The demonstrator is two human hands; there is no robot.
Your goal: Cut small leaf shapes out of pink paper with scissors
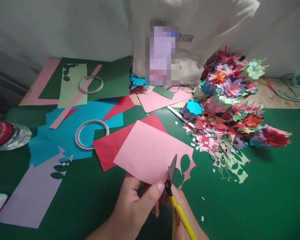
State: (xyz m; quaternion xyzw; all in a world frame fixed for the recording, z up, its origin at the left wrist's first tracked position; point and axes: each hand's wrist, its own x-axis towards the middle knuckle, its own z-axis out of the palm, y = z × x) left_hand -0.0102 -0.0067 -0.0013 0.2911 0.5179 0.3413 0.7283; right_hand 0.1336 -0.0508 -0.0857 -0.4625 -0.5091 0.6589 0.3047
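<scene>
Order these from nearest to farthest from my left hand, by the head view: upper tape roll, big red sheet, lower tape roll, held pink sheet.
From the left hand:
1. Held pink sheet: in its grip.
2. Big red sheet: beyond, partly hidden by the pink.
3. Lower tape roll: farther, to the left.
4. Upper tape roll: farthest, back left.

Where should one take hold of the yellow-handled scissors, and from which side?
The scissors are probably best gripped by the yellow handles, coming from the near right, where the right hand is: the handles slant toward the near edge of the picture, while the dark blades point away, over the pink sheet.
</scene>
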